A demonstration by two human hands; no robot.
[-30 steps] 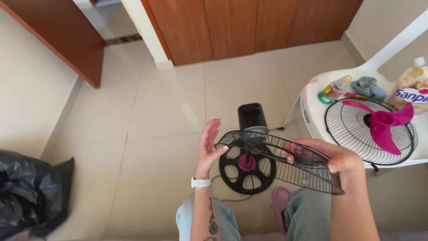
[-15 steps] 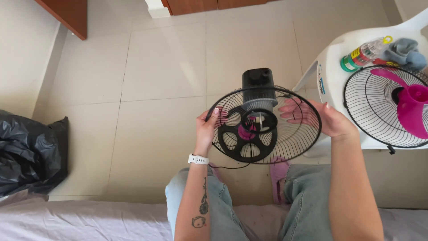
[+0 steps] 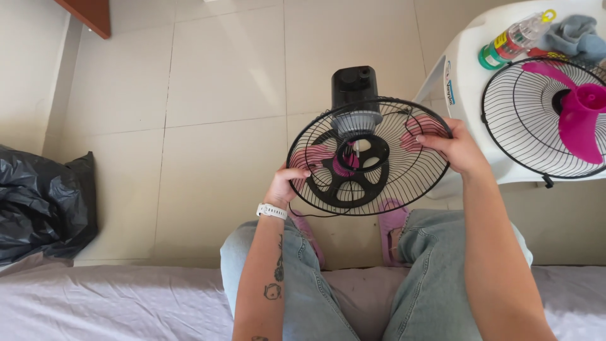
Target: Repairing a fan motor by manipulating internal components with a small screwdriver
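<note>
Seated on a bed edge, the person holds a black wire fan guard [image 3: 372, 158] over the fan's black motor housing [image 3: 355, 85], which stands on the tiled floor between the knees. Left hand [image 3: 287, 184] pinches the lower-left rim, fingers closed on wire. Right hand [image 3: 451, 146] grips the upper-right rim, fingers curled through the spokes.

Risks, as judged: the guard is held only at two rim points, so it could tilt and miss the hub; fingers threaded between wires could get nipped; the cord, possibly trailing below, might snag.

Containers: a clear bottle [image 3: 514, 39] with green cap lies on the white bench [image 3: 467, 69], contents unclear. A black bag [image 3: 41, 202] slumps on the floor, contents hidden.
</note>
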